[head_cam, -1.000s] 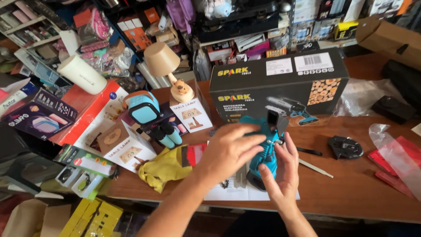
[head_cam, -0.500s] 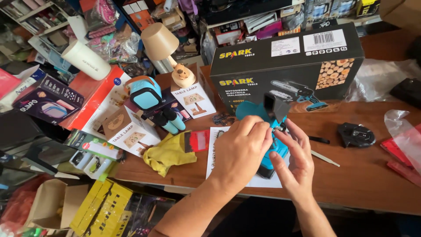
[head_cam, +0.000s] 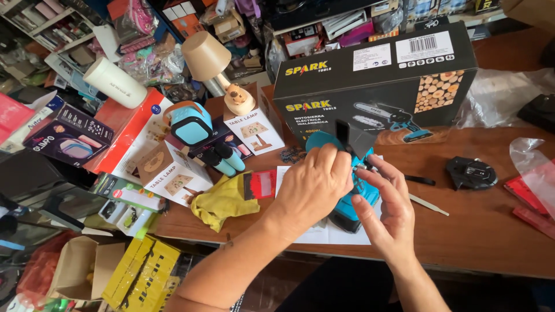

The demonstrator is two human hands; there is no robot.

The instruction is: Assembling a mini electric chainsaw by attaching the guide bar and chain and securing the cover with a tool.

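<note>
One white tumbler lies far left among boxes; one beige table lamp stands behind one blue cube-shaped gadget; one yellow cloth is crumpled at the table's front edge. One teal-and-black power tool rests on one white sheet mid-table — left hand clamped over its body, right hand half-curled, fingertips pinching at its side. One large black carton stands behind; one black round part lies right.

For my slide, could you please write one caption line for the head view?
Both hands, left hand and right hand, grip a teal power tool over white paper on a cluttered wooden table.
</note>
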